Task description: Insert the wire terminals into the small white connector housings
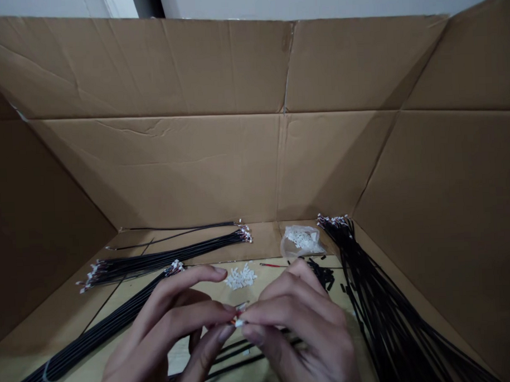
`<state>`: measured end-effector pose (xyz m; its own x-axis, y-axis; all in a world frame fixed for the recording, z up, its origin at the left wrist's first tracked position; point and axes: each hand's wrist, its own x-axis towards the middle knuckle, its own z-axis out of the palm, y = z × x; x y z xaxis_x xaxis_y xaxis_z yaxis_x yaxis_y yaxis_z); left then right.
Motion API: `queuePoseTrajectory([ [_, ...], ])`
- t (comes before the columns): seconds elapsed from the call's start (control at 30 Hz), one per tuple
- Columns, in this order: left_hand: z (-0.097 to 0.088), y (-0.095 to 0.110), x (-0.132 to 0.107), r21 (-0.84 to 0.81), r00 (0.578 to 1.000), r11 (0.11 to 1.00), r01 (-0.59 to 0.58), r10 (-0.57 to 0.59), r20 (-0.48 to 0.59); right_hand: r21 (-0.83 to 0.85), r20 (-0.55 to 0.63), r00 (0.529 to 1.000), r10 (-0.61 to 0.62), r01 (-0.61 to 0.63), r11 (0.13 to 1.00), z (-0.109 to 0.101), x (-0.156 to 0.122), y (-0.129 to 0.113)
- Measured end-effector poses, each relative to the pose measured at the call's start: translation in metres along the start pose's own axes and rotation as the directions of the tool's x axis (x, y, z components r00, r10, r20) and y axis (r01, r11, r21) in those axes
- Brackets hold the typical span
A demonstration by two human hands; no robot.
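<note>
My left hand and my right hand meet low in the middle of the view. Their fingertips pinch together on the end of a thin black cable with red wire tips and a small white connector. The cable runs back under my right hand. A small pile of loose white connectors lies just beyond my fingers on the work surface.
Tall cardboard walls enclose the surface on three sides. Bundles of black cables lie at left and lower left, with a large fan of cables at right. A clear bag of white connectors and short black sleeves sit behind.
</note>
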<state>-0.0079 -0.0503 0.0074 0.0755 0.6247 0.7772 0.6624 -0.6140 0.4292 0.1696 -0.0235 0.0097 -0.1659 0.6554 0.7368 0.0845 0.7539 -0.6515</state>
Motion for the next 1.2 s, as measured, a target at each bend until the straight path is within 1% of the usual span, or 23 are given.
queuePoseTrajectory([
  [0.03, 0.0, 0.001, 0.0, -0.034, 0.999, 0.999, 0.036, -0.037, -0.015, 0.027, -0.026, 0.998, 0.055, -0.054, 0.998, 0.0, -0.001, -0.001],
  [0.1, 0.001, 0.003, 0.0, -0.079, 0.995, 0.993, 0.09, -0.093, -0.04, 0.117, -0.075, 0.978, 0.195, -0.186, 0.976, 0.001, -0.003, -0.001],
  [0.17, 0.003, 0.004, 0.0, -0.081, 0.995, 0.993, 0.087, -0.09, -0.031, 0.228, -0.077, 0.956, 0.283, -0.26, 0.938, 0.001, -0.003, -0.001],
  [0.23, 0.004, 0.005, 0.0, -0.083, 0.994, 0.992, 0.1, -0.103, -0.035, 0.314, -0.013, 0.959, 0.281, -0.263, 0.912, 0.001, -0.002, 0.0],
  [0.33, 0.005, 0.007, 0.001, -0.132, 0.985, 0.98, 0.15, -0.159, -0.06, 0.4, 0.082, 0.971, 0.224, -0.238, 0.885, 0.001, 0.001, 0.001],
  [0.43, 0.007, 0.009, 0.003, -0.187, 0.988, 0.971, 0.146, -0.154, -0.027, 0.473, 0.11, 0.973, 0.203, -0.231, 0.85, 0.003, 0.004, 0.002],
  [0.5, 0.008, 0.01, 0.005, -0.239, 0.975, 0.949, 0.205, -0.219, -0.037, 0.489, 0.099, 0.975, 0.201, -0.223, 0.843, 0.005, 0.005, 0.004],
  [0.57, 0.007, 0.009, 0.006, -0.294, 0.956, 0.916, 0.271, -0.293, -0.031, 0.466, 0.069, 0.979, 0.19, -0.2, 0.862, 0.007, 0.005, 0.006],
  [0.7, 0.002, 0.0, 0.003, -0.363, 0.949, 0.877, 0.313, -0.296, 0.104, 0.389, -0.002, 0.991, 0.134, -0.123, 0.913, 0.011, 0.004, 0.01],
  [0.77, 0.001, -0.002, 0.001, -0.4, 0.927, 0.837, 0.374, -0.352, 0.131, 0.359, -0.033, 0.994, 0.106, -0.087, 0.929, 0.013, 0.003, 0.01],
  [0.87, 0.003, -0.003, 0.001, -0.44, 0.884, 0.771, 0.46, -0.445, 0.145, 0.306, -0.1, 0.991, 0.085, -0.051, 0.951, 0.017, 0.002, 0.008],
  [0.93, 0.004, -0.003, 0.003, -0.46, 0.866, 0.74, 0.49, -0.473, 0.163, 0.277, -0.137, 0.988, 0.071, -0.031, 0.96, 0.019, 0.002, 0.007],
  [1.0, 0.004, -0.005, 0.006, -0.491, 0.859, 0.711, 0.503, -0.473, 0.195, 0.247, -0.145, 0.989, 0.033, 0.003, 0.969, 0.021, 0.003, 0.008],
  [1.03, 0.003, -0.005, 0.008, -0.507, 0.859, 0.7, 0.503, -0.469, 0.206, 0.222, -0.133, 0.991, 0.007, 0.023, 0.975, 0.022, 0.003, 0.009],
  [1.1, 0.003, -0.006, 0.01, -0.534, 0.856, 0.679, 0.503, -0.476, 0.201, 0.151, -0.139, 0.984, -0.111, 0.132, 0.98, 0.024, 0.003, 0.013],
  [1.13, 0.004, -0.006, 0.011, -0.538, 0.854, 0.68, 0.497, -0.494, 0.165, 0.101, -0.168, 0.966, -0.195, 0.214, 0.972, 0.026, 0.002, 0.015],
  [1.2, 0.006, -0.003, 0.009, -0.53, 0.846, 0.704, 0.472, -0.531, 0.049, -0.023, -0.193, 0.919, -0.343, 0.345, 0.938, 0.031, -0.002, 0.02],
])
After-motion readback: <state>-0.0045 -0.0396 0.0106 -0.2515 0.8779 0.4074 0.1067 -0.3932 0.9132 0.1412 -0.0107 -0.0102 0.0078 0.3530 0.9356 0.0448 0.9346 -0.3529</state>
